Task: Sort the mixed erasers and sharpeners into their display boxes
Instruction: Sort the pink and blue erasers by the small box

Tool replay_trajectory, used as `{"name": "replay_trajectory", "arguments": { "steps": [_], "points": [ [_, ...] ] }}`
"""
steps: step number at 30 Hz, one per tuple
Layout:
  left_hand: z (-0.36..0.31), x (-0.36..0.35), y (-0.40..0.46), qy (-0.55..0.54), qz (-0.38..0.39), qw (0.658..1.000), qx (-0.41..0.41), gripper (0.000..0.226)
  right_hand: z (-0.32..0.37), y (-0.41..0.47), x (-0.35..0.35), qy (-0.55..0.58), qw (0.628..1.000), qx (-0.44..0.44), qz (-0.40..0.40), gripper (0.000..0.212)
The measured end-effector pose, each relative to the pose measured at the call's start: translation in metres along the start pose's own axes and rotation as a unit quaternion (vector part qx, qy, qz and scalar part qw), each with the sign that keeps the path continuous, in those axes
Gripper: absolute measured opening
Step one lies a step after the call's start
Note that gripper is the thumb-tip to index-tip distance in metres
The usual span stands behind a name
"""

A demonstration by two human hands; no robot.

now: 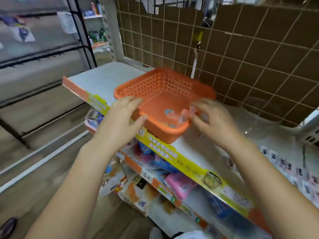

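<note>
An orange perforated plastic basket (165, 94) sits on a white shop shelf (103, 80), tilted, its near corner hanging over the shelf's yellow-and-orange printed front strip (172, 152). The left hand (120, 121) grips the basket's near-left rim: the fingers reach over the edge into the basket while the thumb presses against the outer wall just below. The right hand (212, 121) hovers over the basket's near-right corner, fingers bent, pinching a small pale pink wrapped item (185, 115) between thumb and fingertips; motion blur leaves it unclear whether this is an eraser or a sharpener. Just left of those fingertips, on the basket floor between the two hands, lies a small light-blue piece (168, 111), also too blurred to identify. Beyond the right hand, a clear plastic container (259, 116) stands on the shelf against a brown board behind a white wire grid (241, 54). Below both forearms, lower shelves hold colourful packaged goods (176, 183).
</note>
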State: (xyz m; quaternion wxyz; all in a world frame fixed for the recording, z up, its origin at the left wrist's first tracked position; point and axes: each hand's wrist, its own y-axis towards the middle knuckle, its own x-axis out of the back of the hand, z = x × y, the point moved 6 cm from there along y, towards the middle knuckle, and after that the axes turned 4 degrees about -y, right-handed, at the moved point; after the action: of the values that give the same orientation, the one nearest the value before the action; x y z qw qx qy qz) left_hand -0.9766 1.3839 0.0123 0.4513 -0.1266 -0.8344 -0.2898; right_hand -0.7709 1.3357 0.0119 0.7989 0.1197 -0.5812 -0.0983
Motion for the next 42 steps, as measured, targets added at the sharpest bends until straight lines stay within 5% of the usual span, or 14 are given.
{"name": "replay_trajectory", "arguments": {
  "steps": [6, 11, 18, 33, 39, 42],
  "points": [
    [0.021, -0.031, 0.081, 0.003, 0.182, 0.983, 0.007, 0.052, -0.016, 0.064, -0.031, -0.022, 0.987, -0.035, 0.154, 0.038],
    [0.023, -0.080, 0.103, 0.070, 0.436, 0.897, -0.013, 0.043, -0.014, 0.098, -0.059, -0.054, 0.952, -0.070, 0.294, 0.032],
    [0.019, -0.119, 0.100, 0.008, 0.576, 0.811, -0.099, 0.016, -0.022, 0.106, -0.095, -0.070, 0.901, -0.130, 0.408, 0.039],
    [0.019, -0.121, 0.094, -0.207, 0.580, 0.788, 0.018, 0.027, -0.024, 0.105, -0.096, -0.044, 0.900, -0.194, 0.387, 0.031],
    [0.025, -0.105, 0.113, -0.250, 0.487, 0.836, 0.030, 0.067, -0.033, 0.105, -0.099, -0.006, 0.902, -0.237, 0.361, 0.044],
    [0.035, -0.095, 0.124, -0.295, 0.461, 0.835, 0.055, 0.069, -0.032, 0.109, -0.091, 0.027, 0.915, -0.241, 0.321, 0.042]
  ]
}}
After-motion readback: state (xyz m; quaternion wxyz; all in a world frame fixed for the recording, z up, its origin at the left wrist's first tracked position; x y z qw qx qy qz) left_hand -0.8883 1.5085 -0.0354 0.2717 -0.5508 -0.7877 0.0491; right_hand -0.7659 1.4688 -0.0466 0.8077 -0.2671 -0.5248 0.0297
